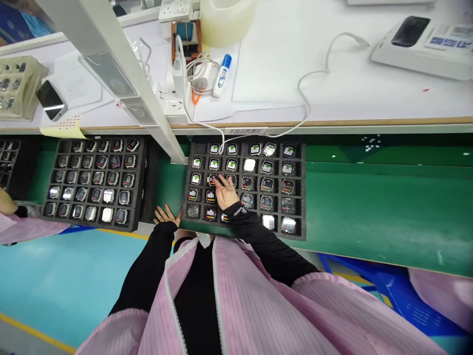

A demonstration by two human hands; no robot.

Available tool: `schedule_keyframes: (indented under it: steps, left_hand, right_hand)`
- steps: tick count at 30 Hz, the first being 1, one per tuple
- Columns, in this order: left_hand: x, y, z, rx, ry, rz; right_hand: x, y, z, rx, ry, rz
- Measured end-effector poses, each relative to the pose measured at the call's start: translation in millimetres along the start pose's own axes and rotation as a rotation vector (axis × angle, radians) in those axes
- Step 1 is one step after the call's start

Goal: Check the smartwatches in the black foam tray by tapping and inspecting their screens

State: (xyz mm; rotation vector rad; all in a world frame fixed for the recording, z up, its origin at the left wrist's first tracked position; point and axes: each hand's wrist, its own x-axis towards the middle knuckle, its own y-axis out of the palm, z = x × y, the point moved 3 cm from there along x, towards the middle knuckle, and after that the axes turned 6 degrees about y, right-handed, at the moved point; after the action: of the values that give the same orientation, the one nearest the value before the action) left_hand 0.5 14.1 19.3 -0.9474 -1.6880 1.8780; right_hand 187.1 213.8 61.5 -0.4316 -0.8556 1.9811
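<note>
In front of me a dark foam tray (302,197) holds several square smartwatch faces in its compartments. My right hand (226,193) is over the tray's left part, fingers stretched out and open. A fingertip touches or hovers over a lit watch (213,179) in the middle row; I cannot tell which. Just below, another watch (210,196) shows white text and coloured bars. Farther back, watches such as this one (214,164) have green and white screens. My left hand (166,215) rests with spread fingers on the green bench surface, left of the tray, holding nothing.
A second foam tray (138,197) of watches stands to the left, with a co-worker's arm (6,203) beyond. A white metal post (121,64) rises between the trays. On the shelf are a glue stick (222,75), chargers, a tape roll (227,24) and a white cable (306,93).
</note>
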Motion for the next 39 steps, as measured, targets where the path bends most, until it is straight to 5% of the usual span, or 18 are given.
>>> schedule_keyframes:
  steps: [7, 13, 16, 29, 39]
  left_hand:
    - [5.0, 1.5, 0.3, 0.02, -0.056, 0.125]
    - [5.6, 9.3, 4.1, -0.033, -0.058, 0.135]
    - [5.3, 13.6, 6.0, -0.074, -0.036, 0.13]
    - [0.1, 5.4, 0.4, -0.072, -0.016, 0.047]
    - [3.9, 4.4, 1.8, 0.024, -0.039, 0.054]
  right_hand:
    - [-6.7, -20.2, 28.9, 0.214, -0.043, -0.043]
    - [-73.3, -47.8, 74.6, 0.68, -0.196, 0.471]
    - [-100.7, -59.8, 77.1, 0.714, -0.187, 0.59]
    - [-99.8, -78.4, 56.8, 0.597, -0.131, 0.245]
    - [-39.9, -22.9, 44.0, 0.18, -0.101, 0.183]
